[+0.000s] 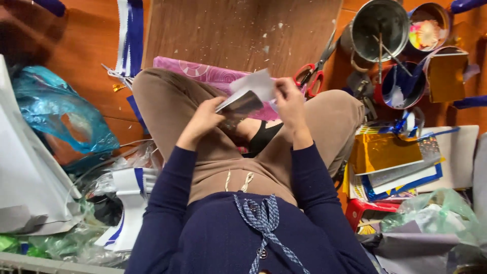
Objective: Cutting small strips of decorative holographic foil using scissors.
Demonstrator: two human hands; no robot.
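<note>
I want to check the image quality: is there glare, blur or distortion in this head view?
Head view: glare on the gold foil sheets and the metal pot; both hands, left hand and right hand, look slightly soft, as does the paper piece; wide lens bends the edges; the top left corner is shadowed.

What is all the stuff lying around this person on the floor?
paper piece: 1, white, held in both hands
shiny sheet: 1, dark silver, in the hands under the paper
scissors: 1, red handles, floor beyond right knee
metal pot: 1, grey, top right
red tin: 1, below the pot
gold foil sheet: 1, right side
plastic bag: 1, blue, left side
pink cloth: 1, beyond the knees
left hand: 1, grips sheets
right hand: 1, grips sheets
</note>
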